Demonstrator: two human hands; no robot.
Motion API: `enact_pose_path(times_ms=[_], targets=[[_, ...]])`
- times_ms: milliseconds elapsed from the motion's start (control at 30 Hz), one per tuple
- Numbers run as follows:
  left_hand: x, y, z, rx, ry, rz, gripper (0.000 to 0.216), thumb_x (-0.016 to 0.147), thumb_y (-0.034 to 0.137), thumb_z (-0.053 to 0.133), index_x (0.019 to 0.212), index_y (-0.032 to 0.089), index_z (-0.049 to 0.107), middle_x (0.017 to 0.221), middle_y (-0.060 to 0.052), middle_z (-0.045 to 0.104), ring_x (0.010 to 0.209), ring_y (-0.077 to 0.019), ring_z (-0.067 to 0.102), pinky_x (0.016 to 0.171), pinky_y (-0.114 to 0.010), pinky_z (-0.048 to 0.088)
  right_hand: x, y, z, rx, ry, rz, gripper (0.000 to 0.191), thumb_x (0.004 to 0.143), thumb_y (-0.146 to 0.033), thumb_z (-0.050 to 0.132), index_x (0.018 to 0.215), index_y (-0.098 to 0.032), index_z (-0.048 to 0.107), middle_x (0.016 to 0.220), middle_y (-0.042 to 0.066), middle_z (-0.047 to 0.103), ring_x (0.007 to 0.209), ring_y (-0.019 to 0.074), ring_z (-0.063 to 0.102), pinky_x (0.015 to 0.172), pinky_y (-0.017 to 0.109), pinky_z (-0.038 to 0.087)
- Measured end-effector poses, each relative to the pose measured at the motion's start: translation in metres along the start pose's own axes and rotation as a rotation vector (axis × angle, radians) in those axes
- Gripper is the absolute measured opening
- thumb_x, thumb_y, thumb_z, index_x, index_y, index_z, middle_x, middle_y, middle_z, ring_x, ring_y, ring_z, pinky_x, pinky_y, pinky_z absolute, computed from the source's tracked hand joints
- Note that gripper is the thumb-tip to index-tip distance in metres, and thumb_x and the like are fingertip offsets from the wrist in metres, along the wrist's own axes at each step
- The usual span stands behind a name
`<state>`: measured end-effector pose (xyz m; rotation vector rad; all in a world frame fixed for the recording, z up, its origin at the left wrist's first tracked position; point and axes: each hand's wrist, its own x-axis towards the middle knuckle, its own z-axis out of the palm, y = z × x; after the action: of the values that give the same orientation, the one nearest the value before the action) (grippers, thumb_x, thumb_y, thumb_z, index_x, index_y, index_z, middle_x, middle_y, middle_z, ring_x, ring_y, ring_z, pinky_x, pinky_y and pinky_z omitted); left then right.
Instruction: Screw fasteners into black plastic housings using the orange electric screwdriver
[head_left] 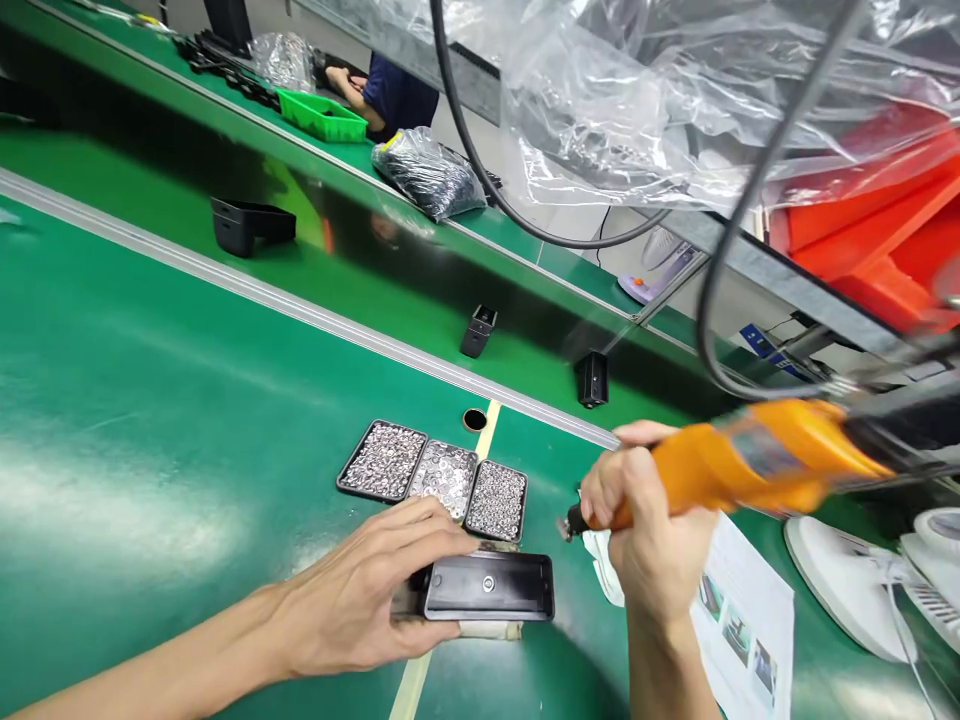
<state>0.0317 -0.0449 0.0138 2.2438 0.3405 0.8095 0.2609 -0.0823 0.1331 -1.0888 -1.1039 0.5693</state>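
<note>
The green workbench [150,430] fills most of the view and lies under both hands, with a pale metal rail running across it well beyond them. Past the rail a darker green belt [360,290] carries three small black parts, all well apart from the hands. High above the right hand hangs crumpled clear plastic sheeting [675,100], with black cables looping down from it toward the tool. To the right of the right hand lie white fan-like pieces [855,590], and just under that wrist is a printed instruction sheet [750,600].

The right hand [645,530] is closed tight around an orange electric screwdriver [750,465] — the tool lies nearly level, its dark tip just left of the fist and above the table, not touching anything.

The left hand [367,600] lies flat with its fingers curled over the left end of a black plastic part [487,587], holding it down on the bench; the part lies between the two hands, resting on a pale block. Just beyond the left hand's fingertips sit three small black trays of screws [435,478], side by side and touching.

Far beyond the left hand, another person's arm [352,85] rests by a green bin [322,115].
</note>
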Motion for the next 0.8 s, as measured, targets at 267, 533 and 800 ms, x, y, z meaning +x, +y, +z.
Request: enact_pose_path(times_ms=[267,533,800], targets=[[0.006,0.022,-0.012,0.203,-0.155,-0.156,0.055,0.09,0.022,0.071,0.139,0.025,0.048,0.127,-0.006,0.063,0.119,-0.0273,0.057,0.096,-0.04,0.052,0.021,0.056,-0.056,-0.475,-0.19,0.051,0.043,0.102,-0.049,0.059,0.138,-0.026,0.055,0.118,0.007,0.071,0.107,0.0209,0.068,0.096,0.038,0.056],[0.031,0.05,0.008,0.301,-0.253,-0.348,0.042,0.091,0.028,0.073,0.13,0.026,0.057,0.124,-0.007,0.06,0.112,-0.0297,0.056,0.091,-0.044,0.051,-0.05,0.103,-0.149,-1.672,-0.226,0.076,0.045,0.103,-0.044,0.052,0.141,-0.021,0.06,0.125,0.016,0.064,0.099,0.0335,0.069,0.066,0.038,0.054],[0.031,0.037,0.028,0.252,-0.034,-0.226,0.054,0.078,0.013,0.074,0.127,0.026,0.059,0.106,-0.003,0.061,0.095,-0.0223,0.055,0.084,-0.037,0.046,-0.063,0.121,-0.174,-1.25,-0.043,-0.028,0.03,0.104,-0.04,0.051,0.125,-0.025,0.066,0.108,0.005,0.069,0.089,0.0206,0.068,0.076,0.032,0.054]])
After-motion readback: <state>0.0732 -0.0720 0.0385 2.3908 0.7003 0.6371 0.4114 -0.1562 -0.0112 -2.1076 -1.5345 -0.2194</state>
